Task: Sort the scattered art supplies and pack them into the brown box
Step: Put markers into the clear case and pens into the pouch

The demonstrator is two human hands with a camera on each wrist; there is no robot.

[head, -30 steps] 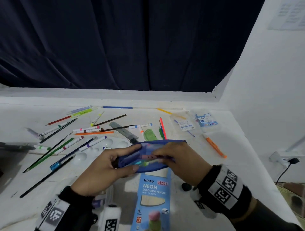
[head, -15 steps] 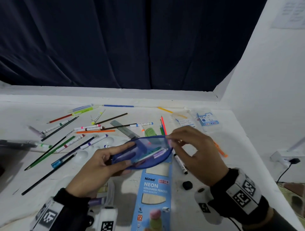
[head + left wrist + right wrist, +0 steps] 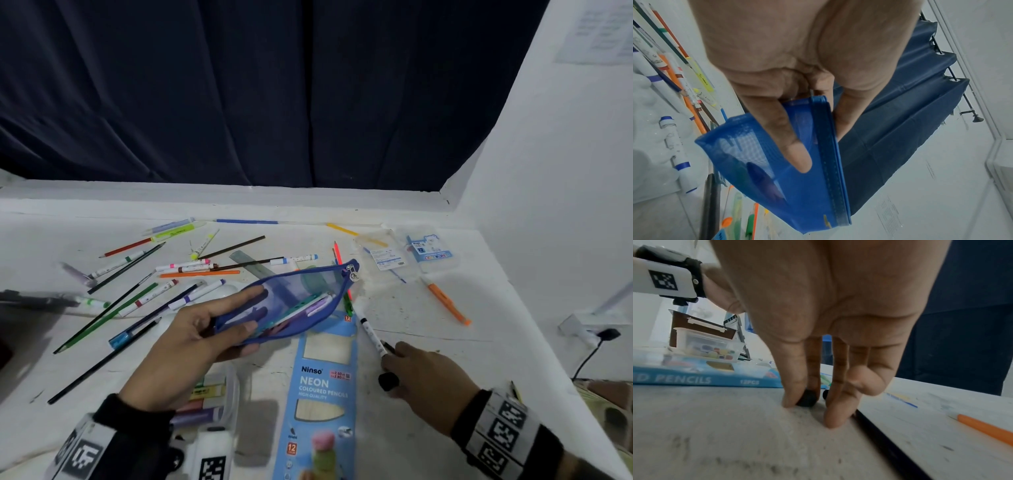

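1. Art supplies lie scattered over the white table (image 3: 445, 342), mostly in the left and centre of the head view; a blue mesh pouch (image 3: 284, 301) is held tilted above them at centre frame, some pens already inside.
2. Left hand (image 3: 191, 342) grips the pouch, thumb on its upper face and fingers curled beneath; the zipper pull hangs at the pouch's far, raised end.
3. Right hand (image 3: 421, 377), lower right of the head view, has its fingers down on the table, closing narrowly around a small black cap (image 3: 388, 381); whether the cap is actually pinched yet cannot be told.
4. Black-tipped white marker (image 3: 371, 334) lies just beyond those fingers, its long axis running from the pouch's lower edge down toward the right hand, which is plainly the nearer one to it.
5. Right wrist view alone shows the thumb and a fingertip flanking the cap (image 3: 806, 400), plus a brown box (image 3: 701, 327) at left, behind a clear paint tub; the head view shows no box.
6. Left wrist view alone shows the zipper edge running away from the grip.
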